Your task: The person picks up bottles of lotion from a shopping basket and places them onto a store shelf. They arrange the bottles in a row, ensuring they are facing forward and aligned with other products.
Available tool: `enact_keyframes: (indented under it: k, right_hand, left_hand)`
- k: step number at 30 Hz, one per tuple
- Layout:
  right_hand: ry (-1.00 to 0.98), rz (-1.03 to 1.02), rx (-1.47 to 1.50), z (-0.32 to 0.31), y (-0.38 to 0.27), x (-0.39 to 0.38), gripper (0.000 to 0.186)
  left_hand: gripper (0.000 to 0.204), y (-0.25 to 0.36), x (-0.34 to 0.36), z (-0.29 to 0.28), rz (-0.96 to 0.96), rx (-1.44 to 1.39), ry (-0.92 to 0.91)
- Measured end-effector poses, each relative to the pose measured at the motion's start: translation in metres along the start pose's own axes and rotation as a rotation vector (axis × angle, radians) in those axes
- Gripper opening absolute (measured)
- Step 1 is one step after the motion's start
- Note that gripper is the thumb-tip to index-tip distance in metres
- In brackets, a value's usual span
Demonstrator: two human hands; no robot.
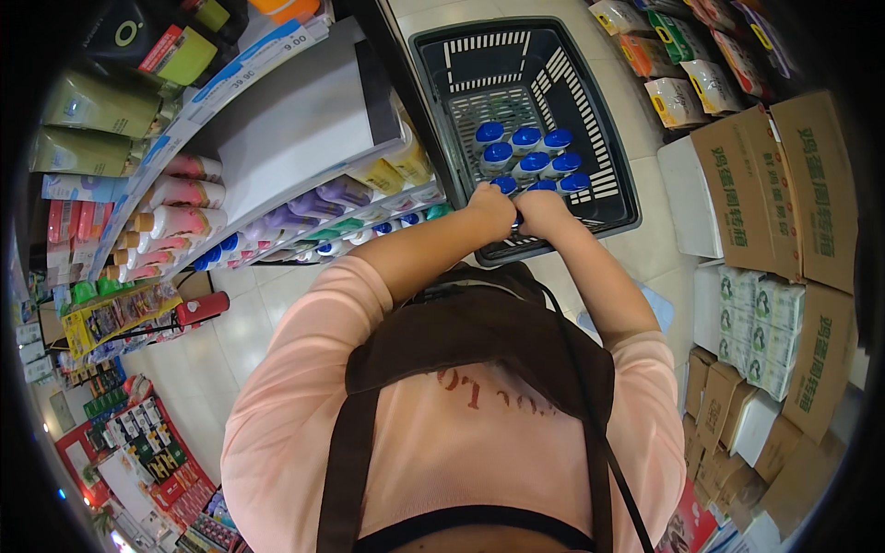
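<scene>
A dark grey plastic basket sits upper centre with several blue-capped bottles upright inside it. At its near end, my left hand and my right hand are side by side, fingers curled, close against the nearest blue caps. Whether they grip bottles or part of the basket is hidden by the fingers. A shelf holding purple, yellow and blue-capped bottles stands just left of the basket.
Tubes and pink-and-white bottles fill the left shelving. Stacked cardboard boxes and wrapped packs line the right side. Bagged goods sit at upper right. Tiled floor shows around the basket. A further display stands at lower left.
</scene>
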State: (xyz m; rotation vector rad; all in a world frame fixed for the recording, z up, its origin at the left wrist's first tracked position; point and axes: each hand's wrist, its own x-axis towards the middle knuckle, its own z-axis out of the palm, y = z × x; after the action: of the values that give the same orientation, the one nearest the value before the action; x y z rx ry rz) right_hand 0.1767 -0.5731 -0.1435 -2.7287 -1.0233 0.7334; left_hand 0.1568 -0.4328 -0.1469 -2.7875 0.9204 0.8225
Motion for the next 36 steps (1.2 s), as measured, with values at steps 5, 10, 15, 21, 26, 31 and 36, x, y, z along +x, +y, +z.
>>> enact_keyframes:
  k: [5,10,15,21,26,31,36]
  right_hand:
    - [0.074,0.009,0.125,-0.018,-0.003,-0.019,0.031]
    - [0.242,-0.035,0.237,-0.037,-0.011,-0.038,0.033]
    - [0.329,-0.07,0.313,-0.06,-0.025,-0.054,0.035]
    - [0.428,-0.097,0.359,-0.09,-0.045,-0.069,0.032]
    - [0.519,-0.181,0.455,-0.118,-0.07,-0.081,0.036]
    - [0.573,-0.268,0.553,-0.133,-0.099,-0.079,0.037]
    - [0.567,-0.345,0.713,-0.134,-0.119,-0.064,0.037]
  left_hand:
    - [0.033,-0.006,-0.022,-0.004,0.018,-0.035,0.236]
    - [0.037,-0.012,-0.043,-0.011,0.066,-0.172,0.436]
    - [0.037,-0.021,-0.063,-0.011,0.144,-0.496,0.623]
    - [0.043,-0.024,-0.087,-0.02,0.225,-0.729,0.749]
    - [0.05,-0.024,-0.106,-0.025,0.201,-0.893,0.709]
    - [0.054,-0.034,-0.127,-0.025,0.264,-0.949,0.776]
    - [0.056,-0.05,-0.162,-0.025,0.252,-0.973,0.815]
